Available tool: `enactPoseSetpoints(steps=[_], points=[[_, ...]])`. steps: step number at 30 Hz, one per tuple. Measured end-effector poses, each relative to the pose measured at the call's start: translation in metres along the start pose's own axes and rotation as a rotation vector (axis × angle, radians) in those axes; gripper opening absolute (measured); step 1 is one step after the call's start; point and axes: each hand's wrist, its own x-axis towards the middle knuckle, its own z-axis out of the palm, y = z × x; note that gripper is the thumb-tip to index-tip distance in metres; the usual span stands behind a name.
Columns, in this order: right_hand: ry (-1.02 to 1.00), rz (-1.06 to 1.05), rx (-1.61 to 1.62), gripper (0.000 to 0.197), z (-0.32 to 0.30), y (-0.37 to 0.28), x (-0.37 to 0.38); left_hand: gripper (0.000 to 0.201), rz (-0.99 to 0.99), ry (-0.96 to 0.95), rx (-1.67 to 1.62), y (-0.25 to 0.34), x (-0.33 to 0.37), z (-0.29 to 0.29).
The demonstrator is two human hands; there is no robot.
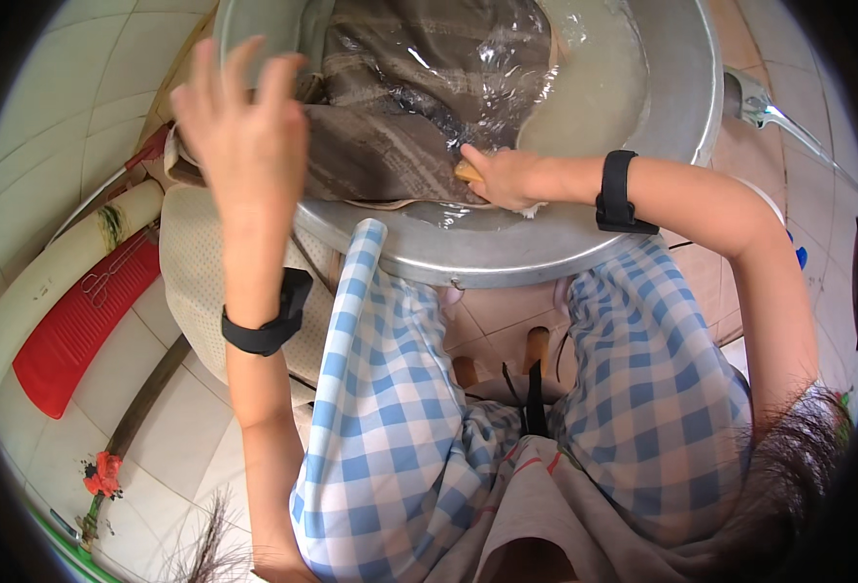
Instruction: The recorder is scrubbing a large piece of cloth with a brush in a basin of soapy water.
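Note:
A wide metal basin holds cloudy soapy water and a wet brown patterned cloth. My right hand grips a small yellowish-brown brush, pressed onto the cloth near the basin's front rim. My left hand is raised over the basin's left edge, fingers spread, holding nothing. Both wrists wear black bands. My knees in blue checked trousers sit just below the basin.
A beige cloth hangs down at the left of the basin. A red ribbed washboard lies on the white tiled floor at left. A metal tap juts in at upper right. A red artificial flower lies at lower left.

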Motion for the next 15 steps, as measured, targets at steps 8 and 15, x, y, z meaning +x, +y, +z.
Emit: enactPoseSetpoints(steps=[8,15], points=[[0.366,-0.19,0.161,0.047,-0.03,-0.01,0.009,0.057,0.192,-0.584,-0.506,0.035,-0.061,0.052],[0.47,-0.178,-0.185,0.052,-0.032,0.001,0.043,0.048,0.24,-0.689,-0.332,0.039,-0.081,0.11]])
